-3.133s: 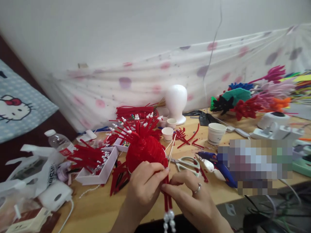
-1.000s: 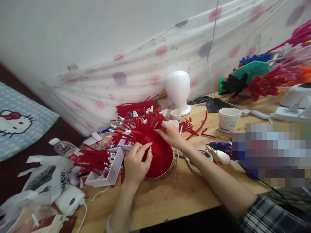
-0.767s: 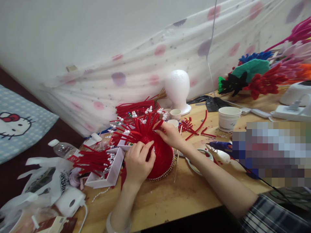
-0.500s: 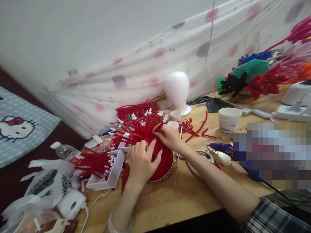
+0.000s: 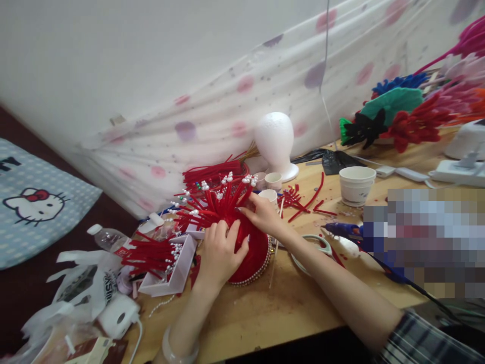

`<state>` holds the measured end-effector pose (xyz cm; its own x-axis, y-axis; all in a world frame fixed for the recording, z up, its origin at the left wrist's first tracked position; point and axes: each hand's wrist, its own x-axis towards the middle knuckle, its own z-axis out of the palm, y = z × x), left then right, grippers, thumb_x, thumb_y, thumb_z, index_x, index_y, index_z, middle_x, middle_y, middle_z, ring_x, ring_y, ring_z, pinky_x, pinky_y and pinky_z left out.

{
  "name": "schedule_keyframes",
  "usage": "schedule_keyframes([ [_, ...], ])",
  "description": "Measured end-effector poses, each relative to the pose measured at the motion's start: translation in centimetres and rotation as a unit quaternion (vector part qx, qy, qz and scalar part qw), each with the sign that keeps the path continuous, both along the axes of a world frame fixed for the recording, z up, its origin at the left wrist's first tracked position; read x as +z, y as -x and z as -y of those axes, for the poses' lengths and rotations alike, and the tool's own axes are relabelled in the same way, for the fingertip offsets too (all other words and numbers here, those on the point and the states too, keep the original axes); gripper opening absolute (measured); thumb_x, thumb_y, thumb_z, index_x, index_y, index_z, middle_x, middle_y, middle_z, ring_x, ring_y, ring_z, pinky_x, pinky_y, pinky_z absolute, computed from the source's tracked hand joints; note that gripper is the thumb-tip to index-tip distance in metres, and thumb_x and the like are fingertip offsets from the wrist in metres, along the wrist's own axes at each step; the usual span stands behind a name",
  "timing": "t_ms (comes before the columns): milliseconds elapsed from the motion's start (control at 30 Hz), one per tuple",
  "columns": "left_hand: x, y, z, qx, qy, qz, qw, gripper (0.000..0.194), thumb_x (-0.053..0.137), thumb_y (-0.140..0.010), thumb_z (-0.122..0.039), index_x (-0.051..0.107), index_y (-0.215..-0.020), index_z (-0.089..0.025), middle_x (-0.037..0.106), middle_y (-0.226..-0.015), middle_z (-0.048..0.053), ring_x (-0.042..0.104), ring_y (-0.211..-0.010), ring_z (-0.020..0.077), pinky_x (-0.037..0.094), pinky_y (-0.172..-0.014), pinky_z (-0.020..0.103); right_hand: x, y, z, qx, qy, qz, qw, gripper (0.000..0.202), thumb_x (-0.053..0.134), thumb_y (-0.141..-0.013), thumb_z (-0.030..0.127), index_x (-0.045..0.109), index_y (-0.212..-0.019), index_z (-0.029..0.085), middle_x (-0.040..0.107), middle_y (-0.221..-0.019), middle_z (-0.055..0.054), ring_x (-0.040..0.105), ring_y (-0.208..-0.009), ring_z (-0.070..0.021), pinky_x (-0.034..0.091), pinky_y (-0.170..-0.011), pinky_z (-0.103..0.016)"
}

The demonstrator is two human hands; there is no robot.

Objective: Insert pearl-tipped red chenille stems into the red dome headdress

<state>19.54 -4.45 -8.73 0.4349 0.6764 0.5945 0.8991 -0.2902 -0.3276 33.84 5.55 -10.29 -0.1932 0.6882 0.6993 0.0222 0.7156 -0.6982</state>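
The two pearl-tipped stems [image 5: 248, 188] are no longer lying between both hands at the near edge of the table [image 5: 265, 323]; they are now standing at the right side of the fan [image 5: 223, 199] on the red cap [image 5: 255, 253]. That change is filling out the fan's right side, though whether the stems are fixed or only being held, I cannot tell.

The right hand [image 5: 264, 215] is pinching them low, thumb and fingers closing around their lower part. The left hand [image 5: 219, 250] is resting on the cap's left side, its thumb spreading away from the fingers, seemingly steadying it; I cannot see it gripping any stem.

The cap is sitting on the table in front of the person, its pearl trim [image 5: 248, 280] curving along the near rim. To its left, a white box [image 5: 184, 268] is holding more pearled stems. The foam head [image 5: 275, 139] is standing on the far side, just beyond the small cups [image 5: 268, 197]. To the right, scissors [image 5: 324, 246] are lying partly under the right forearm, with a glue gun [image 5: 343, 230] beyond them.
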Motion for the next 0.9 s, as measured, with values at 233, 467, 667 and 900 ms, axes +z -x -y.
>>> schedule_keyframes([
  [233, -0.1, 0.1, -0.1, 0.003, 0.002, -0.006, 1.0, 0.034, 0.053, -0.088, -0.031, 0.061, -0.114, -0.011, 0.056, -0.086, 0.009, 0.05, -0.08, 0.0239, 0.045, -0.074, 0.037, -0.5, 0.5, -0.6, 0.045, 0.031, -0.045, 0.998, 0.024, 0.062, -0.079, 0.01, 0.061, -0.102, 0.016, 0.073, -0.097, -0.008, 0.069, -0.087, -0.0201, 0.054, -0.079, -0.036],
  [467, -0.3, 0.1, -0.2, 0.002, -0.015, -0.017, 1.0, 0.035, 0.052, -0.088, -0.032, 0.062, -0.113, -0.009, 0.054, -0.083, 0.009, 0.048, -0.078, 0.0242, 0.045, -0.071, 0.037, -0.6, 0.9, -0.4, 0.047, 0.049, -0.061, 0.996, 0.022, 0.062, -0.079, 0.011, 0.061, -0.1, 0.017, 0.072, -0.097, -0.007, 0.067, -0.089, -0.02, 0.052, -0.082, -0.036],
  [667, -0.4, 0.3, -0.2, -0.011, -0.015, -0.008, 1.0, 0.036, 0.053, -0.088, -0.033, 0.062, -0.115, -0.011, 0.052, -0.082, 0.007, 0.047, -0.077, 0.0224, 0.046, -0.071, 0.036, -1.0, 1.3, -0.3, 0.043, 0.063, -0.062, 0.995, 0.004, 0.059, -0.082, 0.017, 0.056, -0.085, 0.019, 0.068, -0.083, -0.003, 0.063, -0.078, -0.0173, 0.05, -0.074, -0.032],
  [900, -0.4, 0.2, -0.3, -0.02, -0.009, 0.006, 1.0, 0.036, 0.054, -0.087, -0.031, 0.063, -0.114, -0.009, 0.052, -0.082, 0.008, 0.047, -0.077, 0.0234, 0.045, -0.07, 0.036, -1.3, 1.5, -0.3, 0.037, 0.076, -0.055, 0.995, 0.011, 0.057, -0.083, 0.024, 0.049, -0.076, 0.021, 0.06, -0.074, 0.0, 0.058, -0.071, -0.0177, 0.045, -0.069, -0.032],
])
